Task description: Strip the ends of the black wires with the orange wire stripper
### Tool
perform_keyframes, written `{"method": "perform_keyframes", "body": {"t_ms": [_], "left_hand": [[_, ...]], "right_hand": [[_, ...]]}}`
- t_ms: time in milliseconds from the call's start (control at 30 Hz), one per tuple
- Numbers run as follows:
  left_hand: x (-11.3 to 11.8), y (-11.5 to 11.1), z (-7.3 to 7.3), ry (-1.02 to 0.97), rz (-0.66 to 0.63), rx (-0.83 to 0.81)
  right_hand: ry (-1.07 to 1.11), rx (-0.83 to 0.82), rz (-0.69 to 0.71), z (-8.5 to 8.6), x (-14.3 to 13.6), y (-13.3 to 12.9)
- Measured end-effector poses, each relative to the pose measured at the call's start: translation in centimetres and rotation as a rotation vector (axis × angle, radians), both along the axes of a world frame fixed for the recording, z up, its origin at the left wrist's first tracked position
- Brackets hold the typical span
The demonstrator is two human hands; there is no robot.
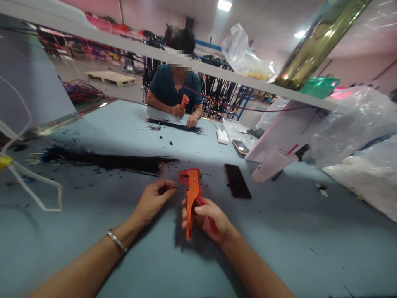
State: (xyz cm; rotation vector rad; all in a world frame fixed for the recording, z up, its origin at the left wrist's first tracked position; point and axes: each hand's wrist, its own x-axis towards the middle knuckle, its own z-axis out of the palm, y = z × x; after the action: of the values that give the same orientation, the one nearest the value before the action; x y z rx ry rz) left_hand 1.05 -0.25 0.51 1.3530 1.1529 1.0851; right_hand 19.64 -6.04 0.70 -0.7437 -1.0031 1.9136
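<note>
As the head view showed, the right hand (pixel 218 217) gripped the orange-and-red wire stripper (pixel 193 191) over the table (pixel 149 265), its long axis running away from the wearer with a slight rightward lean, head far and nose facing left. The left hand (pixel 155 200), thumb and forefinger pinched on a thin dark piece (pixel 176 188), was just beside that nose, nearer the wearer than the black wire bundle (pixel 114 161), which lay lengthwise from left to right.
</note>
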Motion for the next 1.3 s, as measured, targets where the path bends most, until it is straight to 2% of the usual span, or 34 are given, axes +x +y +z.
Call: {"method": "perform_keyframes", "body": {"t_ms": [67, 200, 333, 467, 567, 667, 733, 800, 933, 1067, 1167, 1300], "left_hand": [[0.0, 0.0, -0.1, 0.007, 0.017, 0.009], [-0.1, 0.1, -0.1, 0.032, 0.026, 0.027], [-0.2, 0.4, -0.4, 0.087, 0.042, 0.088], [-1.1, 1.1, 0.1, 0.333, 0.059, 0.301], [-2.6, 1.8, 1.3, 0.486, 0.170, 0.366], [-5.3, 2.3, 2.8, 0.618, 0.269, 0.320], [-7.8, 2.3, 3.6, 0.722, 0.266, 0.337], [-10.8, 1.9, 4.4, 0.910, 0.354, 0.332], [-17.3, 0.7, 5.5, 1.231, 0.536, 0.157], [-22.4, 0.6, 6.0, 1.368, 0.662, -0.007], [-24.7, 1.3, 5.8, 1.402, 0.650, -0.090], [-26.5, 1.5, 5.4, 1.397, 0.584, -0.106]], "right_hand": [[0.086, -0.062, -0.030, -0.5, 0.0, -0.1], [0.125, -0.091, -0.116, -1.3, -0.1, 0.3], [0.154, -0.092, -0.118, -1.9, -0.2, 0.6], [0.120, -0.095, -0.142, -2.0, -0.3, 0.7], [0.075, -0.092, -0.166, -2.0, -0.1, 0.8], [0.025, -0.042, -0.147, -2.2, 0.2, 0.8], [-0.011, 0.010, -0.115, -2.4, 0.3, 0.8], [-0.019, 0.033, -0.093, -2.5, 0.3, 0.9], [0.052, -0.053, -0.102, -2.7, 0.3, 0.9], [0.081, -0.078, -0.077, -2.9, 0.3, 1.0], [0.049, -0.043, -0.062, -3.1, 0.4, 1.0], [0.050, -0.065, -0.065, -3.1, 0.5, 1.0]]}}
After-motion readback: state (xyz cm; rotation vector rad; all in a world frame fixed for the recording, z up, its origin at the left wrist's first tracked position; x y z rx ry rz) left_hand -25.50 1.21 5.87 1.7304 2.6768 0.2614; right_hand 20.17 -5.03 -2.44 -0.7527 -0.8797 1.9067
